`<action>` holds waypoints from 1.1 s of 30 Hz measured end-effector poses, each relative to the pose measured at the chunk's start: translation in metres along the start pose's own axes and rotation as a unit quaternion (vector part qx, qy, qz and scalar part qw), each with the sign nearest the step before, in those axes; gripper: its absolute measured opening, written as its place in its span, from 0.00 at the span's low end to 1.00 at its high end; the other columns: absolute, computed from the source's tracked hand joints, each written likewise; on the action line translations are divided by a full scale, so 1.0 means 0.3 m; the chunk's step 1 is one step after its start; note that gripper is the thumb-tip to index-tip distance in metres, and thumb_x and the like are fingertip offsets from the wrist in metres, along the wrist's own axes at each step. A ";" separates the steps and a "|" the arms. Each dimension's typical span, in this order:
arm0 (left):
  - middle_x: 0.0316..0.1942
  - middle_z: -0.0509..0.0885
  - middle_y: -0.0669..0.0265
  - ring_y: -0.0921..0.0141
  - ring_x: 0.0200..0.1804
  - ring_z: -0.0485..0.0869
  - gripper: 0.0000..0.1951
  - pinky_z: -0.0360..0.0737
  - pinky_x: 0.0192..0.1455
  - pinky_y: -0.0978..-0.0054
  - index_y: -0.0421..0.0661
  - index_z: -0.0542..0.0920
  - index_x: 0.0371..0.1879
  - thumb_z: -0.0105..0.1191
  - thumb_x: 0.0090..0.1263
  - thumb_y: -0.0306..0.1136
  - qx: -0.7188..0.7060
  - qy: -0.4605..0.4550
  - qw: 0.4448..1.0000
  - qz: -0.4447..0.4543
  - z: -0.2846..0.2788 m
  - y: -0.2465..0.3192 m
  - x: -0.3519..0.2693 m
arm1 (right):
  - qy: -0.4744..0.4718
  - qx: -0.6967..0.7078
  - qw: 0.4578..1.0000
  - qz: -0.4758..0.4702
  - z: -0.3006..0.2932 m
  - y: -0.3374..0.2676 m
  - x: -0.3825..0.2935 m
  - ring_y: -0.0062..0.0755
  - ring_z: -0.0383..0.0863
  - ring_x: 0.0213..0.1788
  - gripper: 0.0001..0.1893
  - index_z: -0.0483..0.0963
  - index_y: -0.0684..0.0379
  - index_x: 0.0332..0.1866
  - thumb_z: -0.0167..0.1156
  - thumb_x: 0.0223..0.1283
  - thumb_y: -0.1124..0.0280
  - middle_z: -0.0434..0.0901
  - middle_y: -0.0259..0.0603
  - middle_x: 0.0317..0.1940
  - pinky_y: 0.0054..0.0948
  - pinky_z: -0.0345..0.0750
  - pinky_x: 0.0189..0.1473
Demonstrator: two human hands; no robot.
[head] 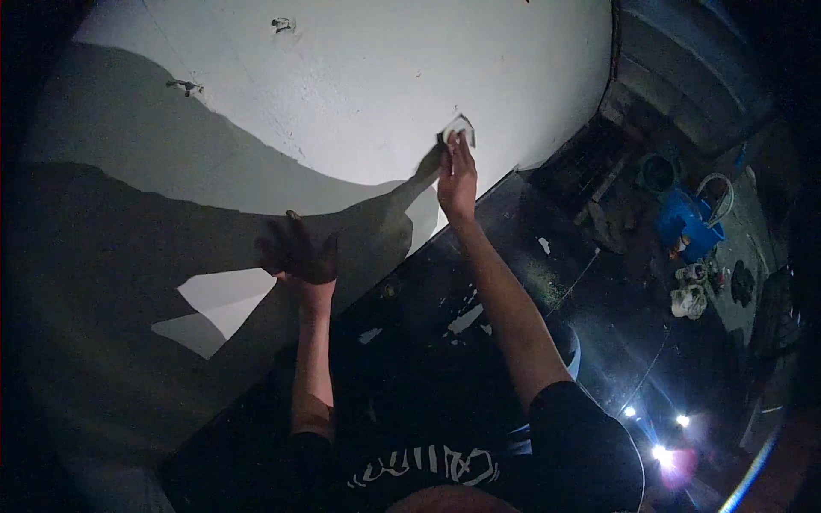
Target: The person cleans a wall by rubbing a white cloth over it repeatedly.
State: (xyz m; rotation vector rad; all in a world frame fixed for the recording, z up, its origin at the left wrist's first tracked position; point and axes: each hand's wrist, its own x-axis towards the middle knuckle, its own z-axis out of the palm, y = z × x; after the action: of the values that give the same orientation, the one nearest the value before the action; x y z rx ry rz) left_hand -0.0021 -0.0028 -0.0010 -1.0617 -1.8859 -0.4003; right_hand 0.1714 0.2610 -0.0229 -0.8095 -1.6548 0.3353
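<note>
A broad white curved panel (372, 96) fills the upper left and bears small dark scuffs and chips. Toward its right side my right hand (457, 176) presses a small pale pad or folded sheet (463, 128) flat to the surface; its material cannot be made out. My left hand (298, 250) is in shadow farther left, fingers spread over the panel with nothing in them. Whether its palm touches the panel is hard to tell. Dark shadows of my arms and body cover the panel's lower left.
Under the panel's lower edge lies a dark floor with pale patches (466, 319). To the right stand a blue bucket (693, 224) with a pale looped hose or handle and a crumpled whitish bag (689, 301). Bright lamps (662, 455) shine at lower right.
</note>
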 end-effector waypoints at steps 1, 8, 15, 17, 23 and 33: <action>0.80 0.56 0.49 0.40 0.80 0.51 0.47 0.39 0.77 0.31 0.47 0.52 0.81 0.53 0.72 0.63 -0.005 -0.002 1.000 0.009 0.000 -0.010 -0.001 | -0.002 0.004 0.999 0.043 0.010 0.040 -0.014 0.58 0.70 0.72 0.23 0.66 0.61 0.74 0.45 0.80 0.66 0.65 0.58 0.74 0.51 0.73 0.68; 0.80 0.54 0.45 0.34 0.78 0.50 0.44 0.37 0.76 0.31 0.52 0.55 0.81 0.43 0.74 0.68 0.029 -0.011 0.999 -0.013 -0.016 -0.025 -0.010 | -0.049 0.030 0.929 0.366 0.129 0.309 -0.152 0.61 0.83 0.57 0.24 0.75 0.60 0.65 0.50 0.75 0.54 0.84 0.61 0.51 0.48 0.78 0.59; 0.78 0.57 0.42 0.33 0.77 0.54 0.43 0.42 0.75 0.31 0.52 0.58 0.80 0.47 0.73 0.67 0.037 -0.004 0.999 -0.019 0.000 -0.040 -0.033 | -0.077 0.066 0.919 0.381 0.083 0.173 -0.044 0.51 0.83 0.60 0.24 0.73 0.62 0.68 0.49 0.77 0.56 0.83 0.60 0.55 0.41 0.78 0.61; 0.78 0.58 0.42 0.33 0.76 0.55 0.43 0.43 0.74 0.30 0.51 0.59 0.79 0.48 0.73 0.66 -0.002 -0.017 1.000 -0.007 -0.005 -0.006 -0.010 | -0.010 0.147 0.958 0.248 0.042 0.173 0.014 0.46 0.79 0.66 0.24 0.70 0.65 0.70 0.47 0.79 0.60 0.80 0.59 0.61 0.36 0.74 0.65; 0.78 0.59 0.43 0.33 0.76 0.56 0.42 0.43 0.74 0.31 0.50 0.60 0.79 0.47 0.74 0.66 0.017 -0.009 1.000 -0.021 -0.011 0.004 0.006 | -0.016 0.026 0.999 -0.009 -0.022 -0.196 0.055 0.60 0.68 0.73 0.24 0.65 0.59 0.75 0.50 0.77 0.72 0.67 0.61 0.72 0.48 0.67 0.73; 0.77 0.60 0.44 0.34 0.77 0.54 0.42 0.40 0.75 0.31 0.49 0.60 0.79 0.46 0.75 0.66 -0.005 0.020 1.000 0.003 -0.019 -0.004 0.000 | -0.072 -0.053 0.984 -0.152 -0.054 -0.256 0.017 0.58 0.63 0.77 0.31 0.65 0.52 0.76 0.57 0.68 0.76 0.59 0.54 0.78 0.53 0.66 0.72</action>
State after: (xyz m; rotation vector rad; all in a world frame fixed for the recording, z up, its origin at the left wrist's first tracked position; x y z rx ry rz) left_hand 0.0001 -0.0071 0.0022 -1.0588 -1.8477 -0.4250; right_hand 0.1615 0.2061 0.0325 -0.6086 -1.9143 0.0918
